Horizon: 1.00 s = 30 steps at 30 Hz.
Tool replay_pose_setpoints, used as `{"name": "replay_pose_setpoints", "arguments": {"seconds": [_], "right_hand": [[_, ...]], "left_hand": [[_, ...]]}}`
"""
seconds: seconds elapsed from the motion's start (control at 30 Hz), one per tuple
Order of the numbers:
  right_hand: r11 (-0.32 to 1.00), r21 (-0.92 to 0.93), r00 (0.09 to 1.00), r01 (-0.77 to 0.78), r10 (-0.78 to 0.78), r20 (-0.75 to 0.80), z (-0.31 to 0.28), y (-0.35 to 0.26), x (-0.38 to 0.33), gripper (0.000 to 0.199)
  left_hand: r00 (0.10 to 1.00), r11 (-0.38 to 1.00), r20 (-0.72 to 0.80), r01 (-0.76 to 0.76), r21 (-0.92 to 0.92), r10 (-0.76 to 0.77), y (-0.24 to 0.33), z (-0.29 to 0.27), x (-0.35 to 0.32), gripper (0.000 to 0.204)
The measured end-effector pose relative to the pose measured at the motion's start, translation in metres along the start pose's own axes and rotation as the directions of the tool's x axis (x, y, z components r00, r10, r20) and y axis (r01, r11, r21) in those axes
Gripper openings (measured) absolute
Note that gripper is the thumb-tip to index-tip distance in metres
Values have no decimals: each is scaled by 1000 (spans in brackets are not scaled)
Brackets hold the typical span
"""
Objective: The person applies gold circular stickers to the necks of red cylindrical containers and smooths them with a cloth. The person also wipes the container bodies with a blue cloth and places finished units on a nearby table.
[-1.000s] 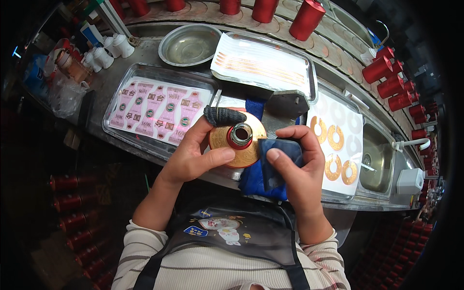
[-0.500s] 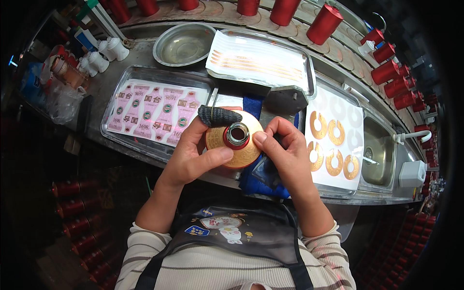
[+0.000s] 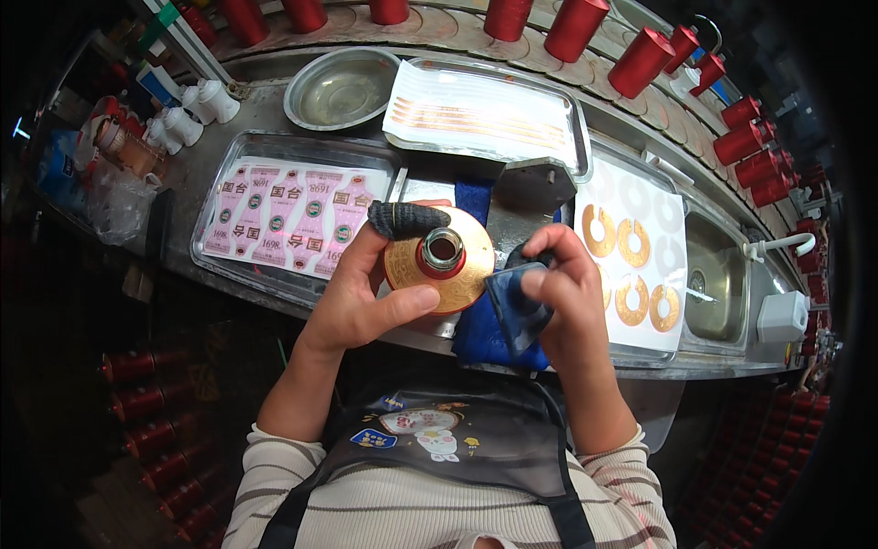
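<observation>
My left hand (image 3: 352, 311) is wrapped round a bottle (image 3: 462, 282) whose open neck points up at me. Its sloping shoulder is covered by a gold ring label, with a red band round the neck. A black knitted finger cover (image 3: 412, 220) on one of my left fingers lies across the far side of the label. Beside the bottle's right edge, my right hand (image 3: 578, 297) grips a dark blue, flat, squarish scraper-like pad (image 3: 512, 316). The bottle's body is mostly hidden beneath its shoulder.
A blue cloth (image 3: 485, 343) lies under my hands, near a dark metal stand (image 3: 538, 186). Left is a tray (image 3: 208, 215) of pink labels; gold ring labels (image 3: 633, 240) lie right, before a sink (image 3: 713, 316). Behind are a metal bowl (image 3: 338, 91) and a conveyor carrying red bottles (image 3: 643, 62).
My right hand's fingertips have left the gold label, and the hand now holds the dark blue pad beside the bottle. The bottle has shifted slightly left. Red bottles on the conveyor have moved right.
</observation>
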State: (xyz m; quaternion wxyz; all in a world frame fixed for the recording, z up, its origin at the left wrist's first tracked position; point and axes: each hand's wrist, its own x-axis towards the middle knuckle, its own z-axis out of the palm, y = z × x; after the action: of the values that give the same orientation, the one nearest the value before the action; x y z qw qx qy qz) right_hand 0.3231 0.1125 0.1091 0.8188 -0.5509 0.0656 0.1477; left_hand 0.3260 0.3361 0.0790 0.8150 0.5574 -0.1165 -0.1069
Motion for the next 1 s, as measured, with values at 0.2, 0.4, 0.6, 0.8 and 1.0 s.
{"name": "replay_pose_setpoints", "arguments": {"seconds": [0.2, 0.4, 0.6, 0.8, 1.0], "right_hand": [[657, -585, 863, 476, -475, 170, 21, 12, -25, 25], [646, -683, 904, 340, -426, 47, 12, -15, 11, 24], [575, -702, 848, 420, -524, 77, 17, -4, 18, 19], [603, -616, 808, 506, -582, 93, 16, 7, 10, 20], [732, -562, 862, 385, -502, -63, 10, -3, 7, 23]], "left_hand": [[1000, 999, -16, 26, -28, -26, 0, 0, -4, 66], [999, 999, -26, 43, 14, -43, 3, 0, -3, 65], [991, 992, -69, 120, 22, -119, 4, 4, -1, 70], [994, 996, -60, 90, 20, -89, 1, 0, -3, 70], [1000, 999, 1, 17, 33, -17, -3, -4, 0, 69]]}}
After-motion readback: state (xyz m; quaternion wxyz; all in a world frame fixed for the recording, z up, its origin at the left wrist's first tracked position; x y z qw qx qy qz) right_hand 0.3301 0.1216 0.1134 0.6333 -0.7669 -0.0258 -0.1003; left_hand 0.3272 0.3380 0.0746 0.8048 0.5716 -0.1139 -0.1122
